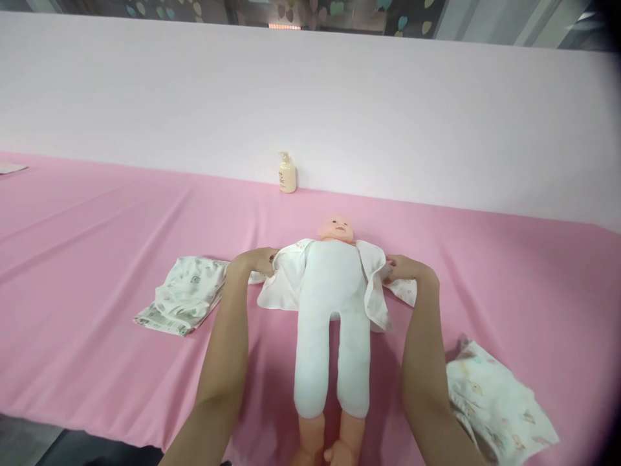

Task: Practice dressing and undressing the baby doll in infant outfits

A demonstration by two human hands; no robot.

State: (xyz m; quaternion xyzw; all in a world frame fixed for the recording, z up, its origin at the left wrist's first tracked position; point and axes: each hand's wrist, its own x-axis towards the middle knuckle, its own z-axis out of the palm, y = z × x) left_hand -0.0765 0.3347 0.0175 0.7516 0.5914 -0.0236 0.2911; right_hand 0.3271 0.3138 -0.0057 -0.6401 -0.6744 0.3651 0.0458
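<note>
A baby doll (334, 278) with a white cloth body lies on its back, head toward the wall and feet toward me. It wears a white printed baby shirt (286, 285), spread wide at the front. On the doll's left-hand side in view, my left hand (264, 260) is closed on the shirt near the sleeve, its fingertips partly hidden by cloth. Across from it, my right hand (403, 266) grips the other side of the shirt, with a sleeve end showing below the wrist.
Pink sheeting (97, 259) covers the table. Folded printed cloth (189, 291) lies to the left, and another printed cloth (499, 401) sits at the lower right, beside my forearm. A cream pump bottle (287, 176) stands against the white wall (310, 103).
</note>
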